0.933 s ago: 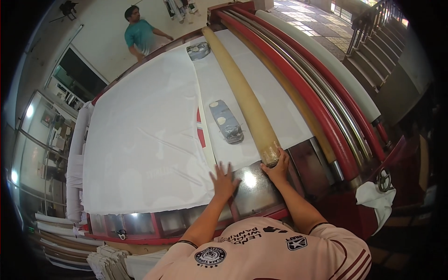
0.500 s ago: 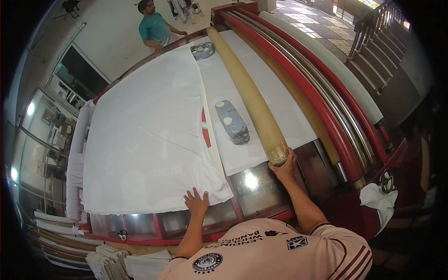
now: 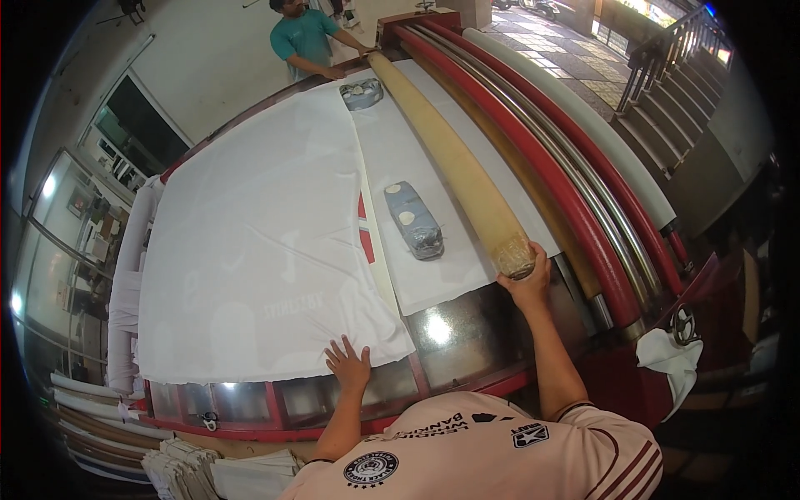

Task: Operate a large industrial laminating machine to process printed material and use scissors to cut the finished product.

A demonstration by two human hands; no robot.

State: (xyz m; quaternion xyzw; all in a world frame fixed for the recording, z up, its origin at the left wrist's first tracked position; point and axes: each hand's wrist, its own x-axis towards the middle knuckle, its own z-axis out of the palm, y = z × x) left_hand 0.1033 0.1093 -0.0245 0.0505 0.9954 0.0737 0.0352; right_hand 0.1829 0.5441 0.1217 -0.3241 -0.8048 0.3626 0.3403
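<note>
My left hand [image 3: 348, 365] lies flat with fingers spread on the near edge of a large white fabric sheet [image 3: 242, 225]. My right hand [image 3: 528, 275] is wrapped round the near end of a long tan tube [image 3: 454, 167], which has clear tape about that end. The tube slants across white paper [image 3: 454, 271] toward the far side, where a co-worker in a teal shirt [image 3: 307, 42] has a hand at its other end. Left of the tube rest two grey tape-wrapped weights, one near [image 3: 414, 225] and one far [image 3: 361, 93]. A red printed patch [image 3: 364, 229] shows beside the fabric's right edge.
Red and metal rollers [image 3: 533, 142] run along the machine's right side, with a handwheel [image 3: 685, 323] and white cloth [image 3: 671, 367] near me. Small scissors [image 3: 208, 419] lie at the front left. Stacked rolls [image 3: 96, 425] and folded cloth [image 3: 187, 471] sit below; stairs [image 3: 667, 125] rise beyond.
The tube's near end has shifted right with my right hand on it. The co-worker has moved right and reached the tube's far end. My left hand stays on the fabric.
</note>
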